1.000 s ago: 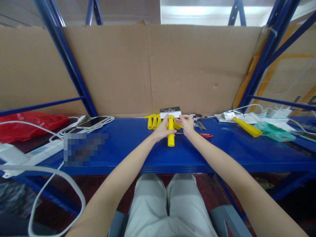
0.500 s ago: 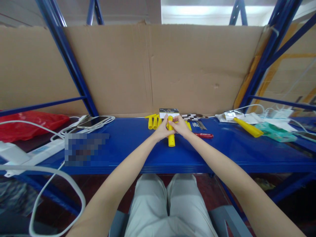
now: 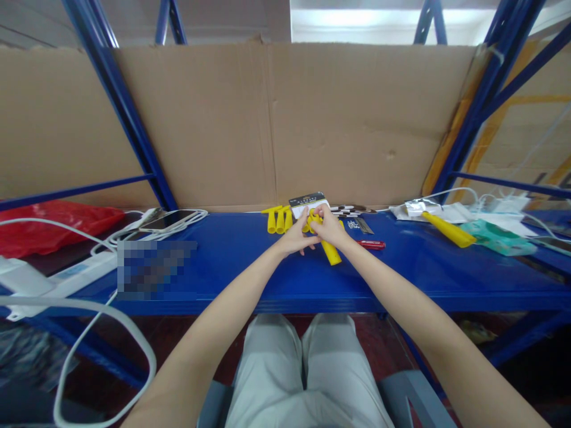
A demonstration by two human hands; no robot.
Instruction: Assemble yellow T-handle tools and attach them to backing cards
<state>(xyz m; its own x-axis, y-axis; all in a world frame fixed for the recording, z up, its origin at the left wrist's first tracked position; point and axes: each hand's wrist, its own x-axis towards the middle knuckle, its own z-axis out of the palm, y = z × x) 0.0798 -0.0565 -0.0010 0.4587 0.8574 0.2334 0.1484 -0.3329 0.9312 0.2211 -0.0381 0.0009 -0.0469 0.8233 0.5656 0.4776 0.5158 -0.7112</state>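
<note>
Both hands meet over the middle of the blue table. My right hand (image 3: 332,229) is closed around the upper part of a yellow plastic handle (image 3: 331,253), whose lower end slants out toward me and to the right. Pressed against the same upper end is my left hand (image 3: 294,239), its thumb up and fingers curled underneath. A black-and-white printed card (image 3: 307,204) stands tilted just beyond the fingertips; its lower edge is hidden, so how it is held or joined to the handle is unclear. Several similar yellow handles (image 3: 280,221) lie behind my left hand.
Right of my hands lie a red screwdriver (image 3: 372,244), a dark flat strip (image 3: 364,226) and black-and-white pieces (image 3: 350,210). Farther right are another yellow handle (image 3: 448,230) and a green packet (image 3: 497,239). At left sit a phone (image 3: 172,220), cables and a power strip (image 3: 84,274).
The yellow handle has swung so that its lower end points right instead of straight toward me. The card has tilted with it, its right side now higher. Both hands stay in nearly the same place.
</note>
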